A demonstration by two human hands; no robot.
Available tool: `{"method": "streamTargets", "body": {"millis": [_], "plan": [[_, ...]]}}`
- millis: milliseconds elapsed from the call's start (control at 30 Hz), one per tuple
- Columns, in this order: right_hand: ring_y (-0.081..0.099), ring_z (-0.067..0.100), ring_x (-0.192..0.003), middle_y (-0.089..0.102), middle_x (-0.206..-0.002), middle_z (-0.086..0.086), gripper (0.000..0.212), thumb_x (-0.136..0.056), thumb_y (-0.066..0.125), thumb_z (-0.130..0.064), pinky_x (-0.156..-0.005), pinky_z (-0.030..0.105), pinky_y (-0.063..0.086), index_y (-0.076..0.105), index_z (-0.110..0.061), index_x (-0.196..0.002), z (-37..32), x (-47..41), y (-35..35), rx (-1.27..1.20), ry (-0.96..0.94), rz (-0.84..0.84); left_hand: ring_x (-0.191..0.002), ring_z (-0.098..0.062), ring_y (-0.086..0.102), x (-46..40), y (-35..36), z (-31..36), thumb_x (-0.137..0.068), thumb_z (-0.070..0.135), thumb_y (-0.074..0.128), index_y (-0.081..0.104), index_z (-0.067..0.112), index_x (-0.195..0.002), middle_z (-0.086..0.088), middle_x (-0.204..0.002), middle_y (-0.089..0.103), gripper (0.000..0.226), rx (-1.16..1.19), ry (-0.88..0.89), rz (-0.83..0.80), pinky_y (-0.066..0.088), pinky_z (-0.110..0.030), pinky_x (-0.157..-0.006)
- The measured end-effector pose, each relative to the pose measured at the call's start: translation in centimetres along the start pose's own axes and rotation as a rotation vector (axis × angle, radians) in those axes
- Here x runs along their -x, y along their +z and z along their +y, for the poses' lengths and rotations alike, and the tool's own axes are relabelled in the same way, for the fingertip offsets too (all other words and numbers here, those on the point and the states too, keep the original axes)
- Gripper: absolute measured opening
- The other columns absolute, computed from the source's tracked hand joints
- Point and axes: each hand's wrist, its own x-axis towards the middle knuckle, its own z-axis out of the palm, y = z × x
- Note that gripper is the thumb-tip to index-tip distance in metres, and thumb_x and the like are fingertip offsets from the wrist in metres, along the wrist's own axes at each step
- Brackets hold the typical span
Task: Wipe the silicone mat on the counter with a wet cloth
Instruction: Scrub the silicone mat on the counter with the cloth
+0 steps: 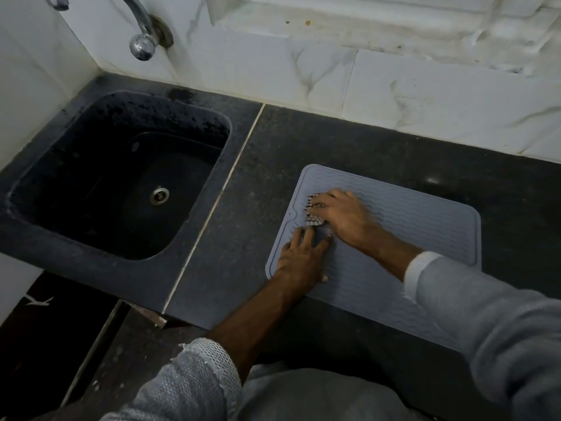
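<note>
A grey ribbed silicone mat (425,226) lies flat on the dark counter (273,165), right of the sink. My right hand (343,217) lies over a small patterned cloth (314,218) near the mat's left edge, fingers spread on top of it. Only the cloth's left part shows from under the fingers. My left hand (302,256) rests flat on the mat's near-left corner, fingers straight and pointing toward the cloth.
A dark sink (69,165) with a metal drain (159,195) is set into the counter at the left. A chrome tap (141,41) hangs from the tiled wall (394,95) above it. The counter's front edge runs close to my body.
</note>
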Motion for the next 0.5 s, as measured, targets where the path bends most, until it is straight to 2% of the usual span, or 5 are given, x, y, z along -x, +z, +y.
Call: {"method": "streamTargets", "body": {"millis": [67,200,333,433,500], "plan": [[0.032,0.025,-0.130,0.038,-0.146,0.000,0.044,-0.091,0.049,-0.024,-0.103,0.038,0.024,0.046,-0.026,-0.135,1.8,2.3,0.5,0.004,-0.013,0.024,-0.144,-0.035,-0.011,0.1,0.0,0.0,-0.084,0.042,0.066,0.004,0.030,-0.153,-0.009,-0.159,-0.011,0.094,0.007,0.001,-0.002,0.012,-0.055,-0.114],[0.032,0.027,-0.129,0.038,-0.146,0.002,0.053,-0.085,0.058,-0.014,-0.102,0.040,0.025,0.046,-0.027,-0.135,3.0,4.0,1.1,0.046,0.006,-0.003,-0.145,-0.034,-0.012,0.1,0.0,-0.1,-0.084,0.042,0.067,0.004,0.030,-0.152,-0.008,-0.159,-0.013,0.094,0.020,0.018,0.017,0.010,-0.055,-0.114],[0.036,0.028,-0.125,0.044,-0.141,0.002,0.051,-0.084,0.060,-0.015,-0.099,0.042,0.027,0.050,-0.028,-0.132,2.6,3.8,1.1,0.046,0.019,0.015,-0.145,-0.033,-0.007,1.0,1.0,-1.1,-0.080,0.053,0.066,0.006,0.030,-0.152,-0.008,-0.159,-0.011,0.097,0.083,-0.055,0.110,0.009,-0.051,-0.115],[0.038,0.028,-0.123,0.045,-0.140,0.001,0.050,-0.084,0.059,-0.011,-0.098,0.043,0.028,0.052,-0.027,-0.131,2.4,4.1,1.1,0.003,0.059,0.035,-0.145,-0.030,0.003,1.6,1.5,-2.2,-0.078,0.055,0.067,0.013,0.030,-0.151,-0.005,-0.159,-0.001,0.094,0.134,-0.089,0.170,0.017,-0.049,-0.115],[0.039,0.028,-0.123,0.046,-0.140,0.001,0.048,-0.084,0.058,-0.009,-0.099,0.043,0.028,0.054,-0.026,-0.129,1.8,4.0,1.1,-0.029,0.091,0.064,-0.144,-0.028,0.008,1.8,1.3,-2.8,-0.080,0.050,0.068,0.018,0.029,-0.149,-0.003,-0.158,0.003,0.088,0.145,-0.077,0.155,0.024,-0.048,-0.113]]}}
